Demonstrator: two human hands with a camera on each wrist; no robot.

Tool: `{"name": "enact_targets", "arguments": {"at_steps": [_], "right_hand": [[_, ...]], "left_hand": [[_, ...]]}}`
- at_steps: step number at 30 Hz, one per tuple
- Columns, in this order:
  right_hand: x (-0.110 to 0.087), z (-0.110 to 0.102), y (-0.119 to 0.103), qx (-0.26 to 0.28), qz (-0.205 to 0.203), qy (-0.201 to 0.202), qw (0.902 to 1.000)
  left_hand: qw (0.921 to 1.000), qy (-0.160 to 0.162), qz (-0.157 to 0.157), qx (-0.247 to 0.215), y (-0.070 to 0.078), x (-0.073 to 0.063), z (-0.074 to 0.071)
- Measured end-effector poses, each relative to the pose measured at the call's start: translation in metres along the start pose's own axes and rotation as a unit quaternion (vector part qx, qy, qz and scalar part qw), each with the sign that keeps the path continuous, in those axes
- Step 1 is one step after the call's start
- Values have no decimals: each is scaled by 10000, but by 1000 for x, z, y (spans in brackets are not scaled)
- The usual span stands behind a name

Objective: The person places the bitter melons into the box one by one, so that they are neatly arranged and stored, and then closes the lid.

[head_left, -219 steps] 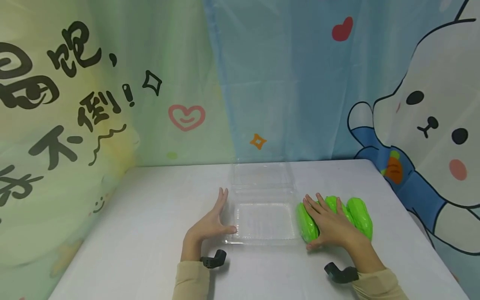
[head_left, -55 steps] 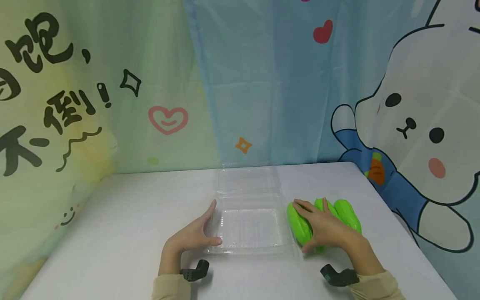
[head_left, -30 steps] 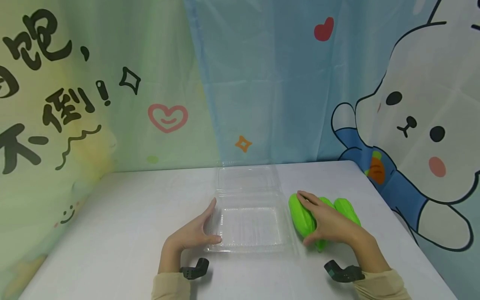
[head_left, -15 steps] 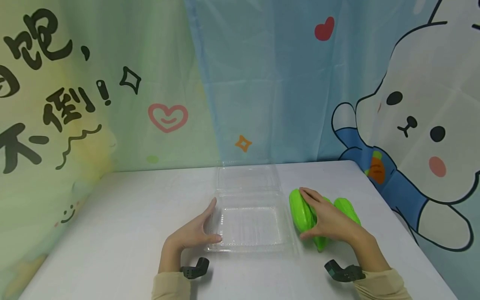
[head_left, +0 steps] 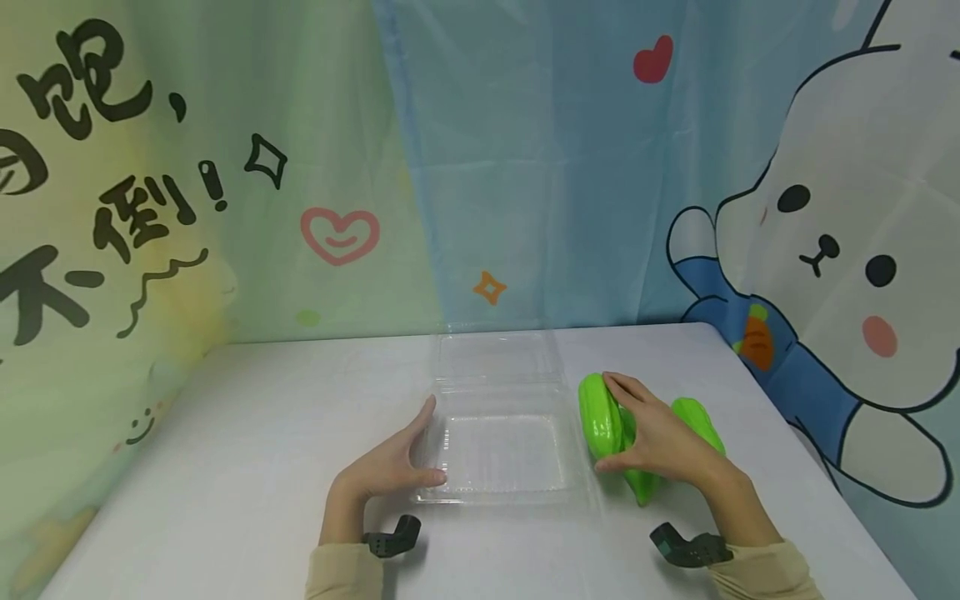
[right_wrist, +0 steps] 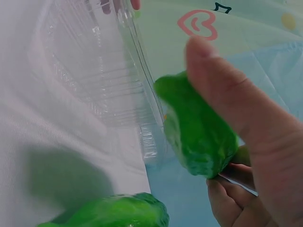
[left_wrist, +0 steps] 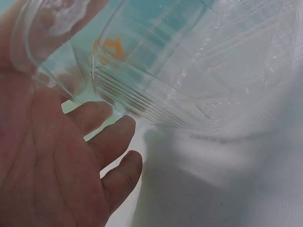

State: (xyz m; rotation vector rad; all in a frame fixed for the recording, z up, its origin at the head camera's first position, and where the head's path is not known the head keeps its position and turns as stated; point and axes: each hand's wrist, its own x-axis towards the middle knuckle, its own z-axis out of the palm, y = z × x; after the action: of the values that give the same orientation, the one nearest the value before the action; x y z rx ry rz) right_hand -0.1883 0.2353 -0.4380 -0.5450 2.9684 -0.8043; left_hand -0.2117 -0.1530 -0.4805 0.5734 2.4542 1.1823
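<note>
In the head view, a clear plastic clamshell box (head_left: 502, 454) lies with its lid (head_left: 498, 357) folded back. At its near left side, my left hand (head_left: 386, 467) has thumb and fingers spread, touching the rim; the left wrist view shows these fingers (left_wrist: 113, 142) beside the clear wall. My right hand (head_left: 663, 442) pinches a glossy green ribbed toy vegetable (head_left: 600, 421) between thumb and fingers, just right of the box. In the right wrist view, that vegetable (right_wrist: 199, 132) is raised above the table. Another green vegetable (head_left: 641, 485) lies under my right hand, partly hidden.
A third green vegetable (head_left: 697, 421) lies on the white table (head_left: 262, 467), right of my right hand. Behind the table's far edge hangs a printed curtain (head_left: 495, 167). A black wrist camera (head_left: 393, 537) sits on the left wrist, another (head_left: 690, 546) on the right.
My right hand went from lying spread over the green vegetables to pinching the leftmost one, which has risen and shifted slightly away from me. The left hand stays by the box.
</note>
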Motion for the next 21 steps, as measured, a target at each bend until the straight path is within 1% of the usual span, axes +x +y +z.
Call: {"name": "enact_targets", "arguments": {"at_steps": [11,17,21], "right_hand": [[0,4,-6,60,-363,253,9990],[1,7,-9,254,-469,231,9983],[3,10,-11,369,-529,232,9976]], "left_hand": [[10000,-6,35,-47,-2,1,1],[10000,20,15,-2,-2,1,1],[10000,-14,81,-29,-3,1,0]]}}
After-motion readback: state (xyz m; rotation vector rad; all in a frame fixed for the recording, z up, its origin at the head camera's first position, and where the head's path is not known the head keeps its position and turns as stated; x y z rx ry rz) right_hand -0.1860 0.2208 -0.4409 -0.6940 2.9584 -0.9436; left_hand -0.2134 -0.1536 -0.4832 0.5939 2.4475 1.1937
